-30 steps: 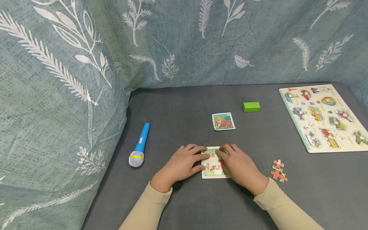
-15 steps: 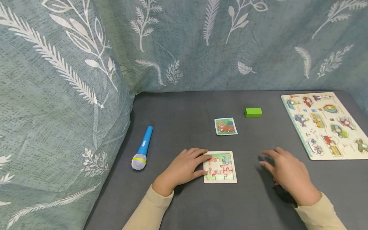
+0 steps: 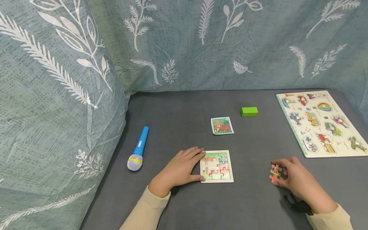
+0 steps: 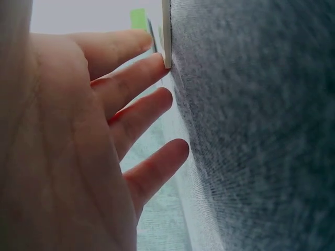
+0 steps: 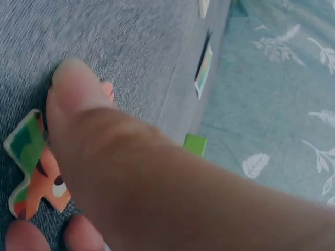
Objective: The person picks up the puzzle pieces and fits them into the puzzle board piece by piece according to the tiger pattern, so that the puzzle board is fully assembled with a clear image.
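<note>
A small square jigsaw puzzle [image 3: 217, 163], partly filled with green and red pieces in a pale wooden frame, lies on the dark table. My left hand [image 3: 184, 166] rests at its left side, fingers extended along the upper left corner and thumb at the lower left. In the left wrist view the fingers [image 4: 138, 70] reach the frame's edge. Farther right, my right hand [image 3: 300, 182] curls thumb and forefinger round some loose puzzle pieces [image 3: 275, 174]. The right wrist view has an orange and green puzzle piece [image 5: 36, 167] between the digits; the thumb hides part of the cluster.
A picture card of a brown animal [image 3: 222, 125] lies beyond the puzzle, and a green block [image 3: 249, 111] sits to its right. At far right is a wooden peg-style picture board [image 3: 322, 124]. A blue toy microphone [image 3: 138, 150] lies left. Patterned cloth [image 3: 184, 48] hangs behind.
My right hand has left the puzzle, moved right to the loose pieces and now has its thumb and forefinger round them. The left hand has stayed at the frame.
</note>
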Available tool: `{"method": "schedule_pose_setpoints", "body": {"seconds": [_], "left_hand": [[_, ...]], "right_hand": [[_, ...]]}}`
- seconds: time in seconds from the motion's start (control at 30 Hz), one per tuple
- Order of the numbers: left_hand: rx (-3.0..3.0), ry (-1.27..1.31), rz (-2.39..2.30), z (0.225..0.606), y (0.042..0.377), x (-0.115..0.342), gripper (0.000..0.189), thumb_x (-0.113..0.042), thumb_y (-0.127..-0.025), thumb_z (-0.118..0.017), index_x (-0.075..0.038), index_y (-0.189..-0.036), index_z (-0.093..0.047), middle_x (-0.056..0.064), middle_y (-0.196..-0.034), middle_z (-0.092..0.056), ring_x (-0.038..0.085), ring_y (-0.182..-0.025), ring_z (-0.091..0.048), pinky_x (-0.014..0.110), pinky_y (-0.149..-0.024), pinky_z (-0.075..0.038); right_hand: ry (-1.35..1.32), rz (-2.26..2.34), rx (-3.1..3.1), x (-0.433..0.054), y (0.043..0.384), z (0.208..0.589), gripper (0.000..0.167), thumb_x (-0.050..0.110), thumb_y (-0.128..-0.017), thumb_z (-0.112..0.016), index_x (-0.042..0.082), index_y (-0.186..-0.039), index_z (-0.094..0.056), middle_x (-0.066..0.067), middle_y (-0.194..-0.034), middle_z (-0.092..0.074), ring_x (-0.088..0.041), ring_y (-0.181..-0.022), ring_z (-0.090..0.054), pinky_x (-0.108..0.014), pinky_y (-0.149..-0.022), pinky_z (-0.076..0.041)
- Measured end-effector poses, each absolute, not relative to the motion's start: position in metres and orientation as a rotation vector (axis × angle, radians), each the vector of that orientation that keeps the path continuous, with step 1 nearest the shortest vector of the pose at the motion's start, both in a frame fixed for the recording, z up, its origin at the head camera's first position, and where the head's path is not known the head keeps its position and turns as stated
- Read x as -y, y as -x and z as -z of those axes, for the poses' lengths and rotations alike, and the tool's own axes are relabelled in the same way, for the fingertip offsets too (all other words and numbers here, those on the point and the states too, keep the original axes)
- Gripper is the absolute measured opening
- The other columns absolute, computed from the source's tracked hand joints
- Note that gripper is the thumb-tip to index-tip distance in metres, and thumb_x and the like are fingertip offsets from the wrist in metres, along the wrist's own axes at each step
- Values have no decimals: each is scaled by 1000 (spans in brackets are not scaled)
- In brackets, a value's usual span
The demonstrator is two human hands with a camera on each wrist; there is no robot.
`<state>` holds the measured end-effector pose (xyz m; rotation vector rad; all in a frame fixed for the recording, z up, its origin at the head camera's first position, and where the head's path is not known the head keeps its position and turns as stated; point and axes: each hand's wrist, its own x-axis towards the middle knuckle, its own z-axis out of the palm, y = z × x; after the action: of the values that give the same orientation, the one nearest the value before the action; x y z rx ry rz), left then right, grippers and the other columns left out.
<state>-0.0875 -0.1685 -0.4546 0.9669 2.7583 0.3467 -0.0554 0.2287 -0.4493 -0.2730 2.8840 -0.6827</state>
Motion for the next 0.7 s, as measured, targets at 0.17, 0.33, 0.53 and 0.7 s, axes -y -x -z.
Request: {"method": "schedule_pose_setpoints", "body": {"seconds": [0.17, 0.33, 0.53, 0.7], "left_hand": [[-2754, -953, -346, 455, 87, 168, 91, -58, -91, -76, -13, -161, -42, 6, -164, -41, 27, -154, -32, 49, -119, -34], [-2734, -939, -343, 455, 86, 168, 91, -58, -91, -76, -13, -162, -41, 6, -166, -39, 27, -155, -30, 49, -120, -33], [-2736, -945, -333, 455, 87, 169, 91, -58, -91, -76, -13, -162, -41, 6, -166, -38, 27, -155, -30, 49, -120, -32], [-2741, -965, -334, 455, 88, 169, 91, -58, -92, -75, -12, -162, -41, 6, -166, -38, 28, -155, -30, 49, -120, -32]], "right_hand": [[252, 745, -2834, -230, 58, 450, 56, 1, -73, -94, -6, -122, -68, -13, -93, -56, -17, -73, -56, -37, -62, -49], [257, 765, -2810, -232, 60, 450, 53, 2, -72, -94, -6, -118, -68, -12, -92, -57, -19, -77, -55, -38, -64, -50], [272, 849, -2762, -229, 63, 452, 62, 0, -76, -91, -6, -131, -64, -14, -100, -57, -15, -76, -57, -30, -62, -49], [254, 933, -2753, -224, 63, 452, 50, -5, -80, -86, -6, -125, -66, -3, -89, -61, -10, -69, -59, -27, -59, -50]]}}
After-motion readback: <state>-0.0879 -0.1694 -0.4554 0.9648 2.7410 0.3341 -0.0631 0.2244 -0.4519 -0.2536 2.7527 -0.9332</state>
